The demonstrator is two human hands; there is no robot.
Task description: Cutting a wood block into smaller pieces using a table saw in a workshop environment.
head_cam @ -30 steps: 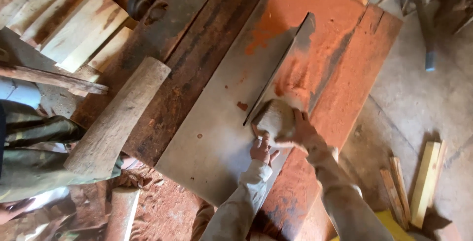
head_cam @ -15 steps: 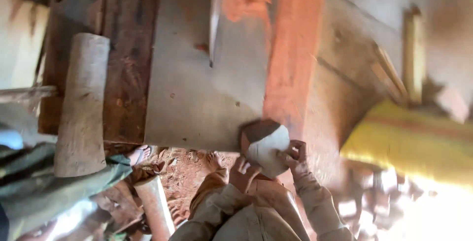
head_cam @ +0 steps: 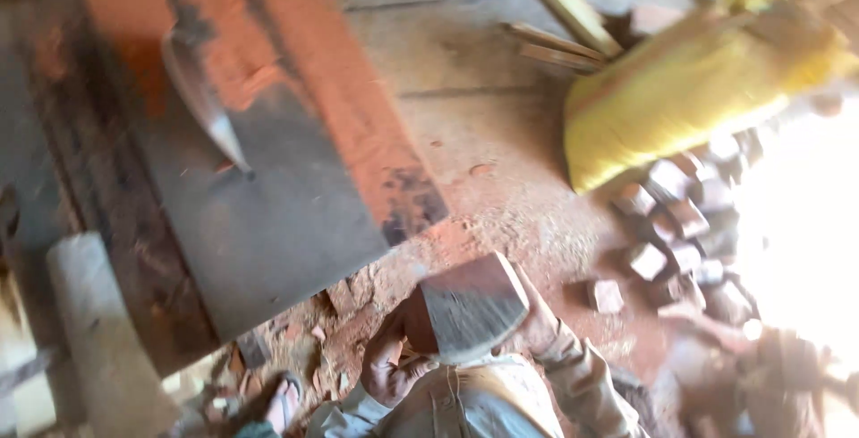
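Note:
Both my hands hold a cut wooden block [head_cam: 472, 306] close to my body, its pale sawn face up and its reddish side toward the floor. My left hand [head_cam: 391, 356] grips the block's left edge. Gripping its right edge is my right hand [head_cam: 540, 320], partly hidden behind the block. To the upper left stands a table saw with a grey metal top [head_cam: 268, 214] and an upright blade guard [head_cam: 199, 98], dusted with red sawdust. The frame is blurred by motion.
A yellow sack [head_cam: 698, 80] lies at the upper right beside a pile of small wooden blocks [head_cam: 680, 232]. Loose planks [head_cam: 559, 17] lie behind it. A pale beam [head_cam: 107, 340] sits at the lower left. Red sawdust covers the floor. My sandalled foot [head_cam: 284, 398] shows below.
I have lifted the block off the saw table and drawn it back toward my body. The view has swung right, bringing the yellow sack and the block pile into sight.

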